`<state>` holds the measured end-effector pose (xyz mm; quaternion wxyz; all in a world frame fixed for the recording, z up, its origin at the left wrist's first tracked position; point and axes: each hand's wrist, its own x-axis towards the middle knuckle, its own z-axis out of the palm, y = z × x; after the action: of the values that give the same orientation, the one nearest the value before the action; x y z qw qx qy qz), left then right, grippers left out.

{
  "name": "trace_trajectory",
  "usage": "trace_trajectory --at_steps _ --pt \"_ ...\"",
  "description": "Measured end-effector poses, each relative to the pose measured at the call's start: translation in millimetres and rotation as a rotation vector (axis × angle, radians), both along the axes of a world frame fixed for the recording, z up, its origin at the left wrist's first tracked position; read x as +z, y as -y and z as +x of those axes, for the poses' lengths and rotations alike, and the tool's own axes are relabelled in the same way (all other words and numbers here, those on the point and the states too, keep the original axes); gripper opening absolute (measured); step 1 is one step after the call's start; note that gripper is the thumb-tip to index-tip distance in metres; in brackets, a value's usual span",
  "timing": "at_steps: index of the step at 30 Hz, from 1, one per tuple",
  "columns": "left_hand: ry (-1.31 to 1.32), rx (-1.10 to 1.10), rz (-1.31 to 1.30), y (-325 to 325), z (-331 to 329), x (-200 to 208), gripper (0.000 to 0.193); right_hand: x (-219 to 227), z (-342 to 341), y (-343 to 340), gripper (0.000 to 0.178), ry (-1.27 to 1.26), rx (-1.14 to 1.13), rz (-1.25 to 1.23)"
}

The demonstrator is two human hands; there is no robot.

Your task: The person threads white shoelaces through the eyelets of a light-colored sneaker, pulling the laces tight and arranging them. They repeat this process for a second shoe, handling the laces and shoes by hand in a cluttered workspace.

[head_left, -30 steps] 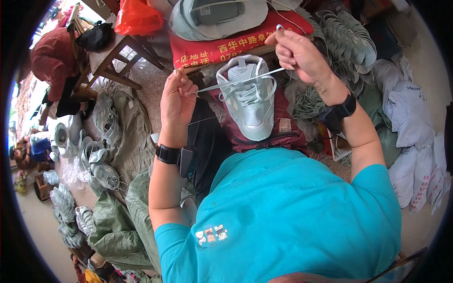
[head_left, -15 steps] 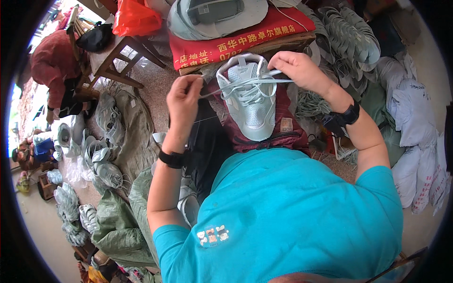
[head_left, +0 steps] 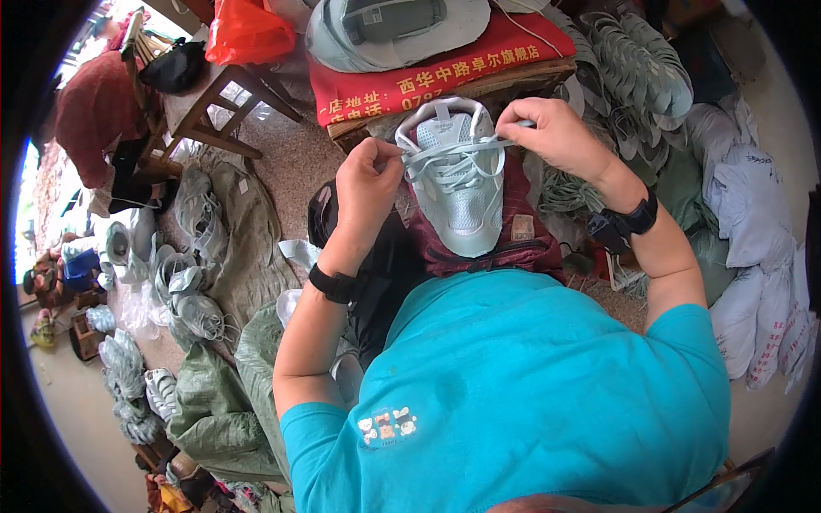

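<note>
A pale grey-green sneaker upper [head_left: 466, 209] rests on maroon cloth [head_left: 528, 205] over my lap, its toe pointing toward me and its tongue away. Flat shoelaces [head_left: 453, 156] thread its eyelets and cross over the tongue. Beside the left edge of the opening, my left hand [head_left: 369, 184] pinches a lace end between thumb and fingertips. My right hand [head_left: 556, 137], off the right edge, has closed fingers on the other lace end. Both lace ends run mostly straight toward the hands.
Ahead stands a wooden bench [head_left: 453, 94] with a red printed cloth and stacked grey pieces. Bundled uppers [head_left: 637, 68] lie right of it, near white sacks [head_left: 748, 205]. More uppers [head_left: 201, 214], green sacking [head_left: 222, 410] and a wooden chair [head_left: 214, 111] are at left.
My left hand has moved right, closer to the sneaker upper, and the lace span on that side is shorter. My right hand has shifted slightly right and down.
</note>
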<state>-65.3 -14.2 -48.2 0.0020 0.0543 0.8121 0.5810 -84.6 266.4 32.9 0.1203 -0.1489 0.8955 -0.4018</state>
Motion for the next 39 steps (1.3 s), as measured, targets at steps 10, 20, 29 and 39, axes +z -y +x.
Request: trace_trajectory --at_steps 10,20,29,39 --pt "-0.044 0.053 0.01 -19.3 2.0 13.3 0.01 -19.6 -0.3 7.4 0.013 -0.154 -0.097 0.008" --pt "0.08 -0.23 -0.071 -5.3 -18.8 16.1 0.023 -26.4 -0.4 24.9 0.015 -0.846 0.31 0.492" --pt "-0.342 -0.538 -0.472 22.5 -49.2 31.3 0.017 11.8 -59.4 13.3 0.018 -0.164 0.504 0.267" --pt "-0.132 -0.228 -0.199 -17.3 -31.2 23.9 0.019 10.6 -87.6 35.1 0.041 0.424 0.448 0.602"
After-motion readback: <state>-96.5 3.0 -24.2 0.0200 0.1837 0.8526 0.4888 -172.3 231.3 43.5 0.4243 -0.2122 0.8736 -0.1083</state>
